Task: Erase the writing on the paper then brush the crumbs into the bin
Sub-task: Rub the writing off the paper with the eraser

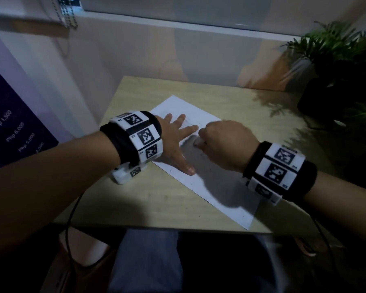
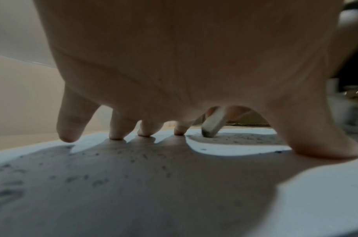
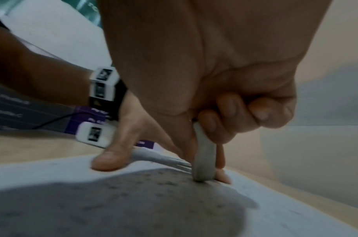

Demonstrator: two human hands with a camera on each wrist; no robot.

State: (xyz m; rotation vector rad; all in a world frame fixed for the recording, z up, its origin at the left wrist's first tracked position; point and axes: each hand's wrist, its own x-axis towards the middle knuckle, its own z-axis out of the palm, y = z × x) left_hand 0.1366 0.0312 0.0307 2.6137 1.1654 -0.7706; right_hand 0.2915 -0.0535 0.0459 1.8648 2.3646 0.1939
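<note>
A white sheet of paper lies slanted on the light wooden table. My left hand lies flat on the sheet with fingers spread, pressing it down. Just right of it, my right hand grips a white eraser between thumb and curled fingers, its dirty tip touching the paper. From the left wrist the eraser stands tilted beyond my fingertips. Dark eraser crumbs are scattered over the paper under and near both hands. Faint writing shows beyond the fingers. No bin is in view.
A potted green plant in a dark pot stands at the table's right rear corner. A wall and window sill rise behind the table. A purple price poster hangs at left. Cables trail from both wrists over the table's front edge.
</note>
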